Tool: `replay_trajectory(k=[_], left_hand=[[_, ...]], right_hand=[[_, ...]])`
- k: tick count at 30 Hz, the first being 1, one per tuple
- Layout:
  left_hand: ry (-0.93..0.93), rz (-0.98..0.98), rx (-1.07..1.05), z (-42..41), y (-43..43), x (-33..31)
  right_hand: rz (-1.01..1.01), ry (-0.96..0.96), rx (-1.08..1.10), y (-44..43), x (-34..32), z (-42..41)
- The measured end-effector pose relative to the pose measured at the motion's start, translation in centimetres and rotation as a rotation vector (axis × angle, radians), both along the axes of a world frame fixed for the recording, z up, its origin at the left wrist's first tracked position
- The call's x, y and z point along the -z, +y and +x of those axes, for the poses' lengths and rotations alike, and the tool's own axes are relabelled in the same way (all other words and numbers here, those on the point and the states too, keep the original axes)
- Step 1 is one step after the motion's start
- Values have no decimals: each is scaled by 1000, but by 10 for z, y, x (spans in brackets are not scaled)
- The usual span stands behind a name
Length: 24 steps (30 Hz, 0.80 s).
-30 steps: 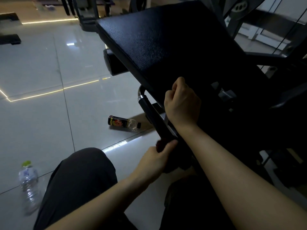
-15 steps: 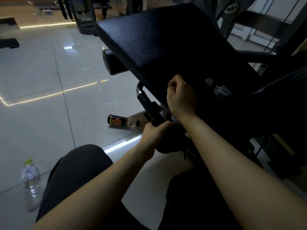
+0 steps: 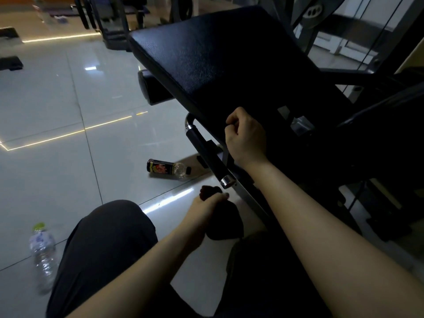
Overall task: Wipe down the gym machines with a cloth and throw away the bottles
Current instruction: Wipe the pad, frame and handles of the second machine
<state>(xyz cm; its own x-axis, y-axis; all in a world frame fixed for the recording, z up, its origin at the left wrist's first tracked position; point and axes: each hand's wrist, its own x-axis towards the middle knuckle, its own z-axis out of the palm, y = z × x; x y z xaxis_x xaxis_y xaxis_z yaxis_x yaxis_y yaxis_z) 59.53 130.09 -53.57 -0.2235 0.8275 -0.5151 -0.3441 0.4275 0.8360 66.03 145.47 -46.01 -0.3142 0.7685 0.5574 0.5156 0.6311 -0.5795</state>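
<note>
Left hand [image 3: 206,212] grips a soft, limp dark cloth [image 3: 227,226] at 6 o'clock of the black chrome-tipped handle [image 3: 206,152]; right hand [image 3: 246,136] clutches the near edge of the black vinyl pad [image 3: 218,56]. From the cloth, a dark-labelled plastic bottle [image 3: 168,168] lies at 10 o'clock and a clear green-capped bottle [image 3: 42,251] at 9. Both look light and roll-prone, likely best grasped mid-body.

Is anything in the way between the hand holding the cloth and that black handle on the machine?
Nothing visible. The left hand holds the cloth just below the handle, with open air between. The right hand grips the edge of the pad, clear of that path.
</note>
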Motion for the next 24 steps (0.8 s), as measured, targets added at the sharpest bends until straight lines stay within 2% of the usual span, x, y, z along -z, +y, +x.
replay_trajectory(k=[2, 6, 7, 9, 12, 15, 19, 22, 24], left_hand=[[50, 15, 8, -11, -4, -7], [-252, 69, 24, -23, -8, -31], [-298, 74, 25, -28, -7, -34], [-334, 60, 69, -38, -8, -40], [-154, 29, 256, -48, -3, -42], [62, -1, 392, -50, 2, -49], [217, -23, 546, -66, 10, -67], [254, -16, 320, -75, 30, -72], [305, 30, 287, -65, 42, -72]], right_hand=[[-74, 29, -16, -7, -5, 5], [-125, 257, -9, -62, -1, 31], [-189, 250, -16, -83, 7, 38], [-502, 215, -11, -120, 24, 48], [-941, 285, 37, -146, 46, 50], [-1127, 496, 56, -149, 54, 46], [-1055, 795, 192, -144, 56, 59], [-931, 958, 258, -137, 51, 55], [-964, 1003, 215, -127, 55, 36]])
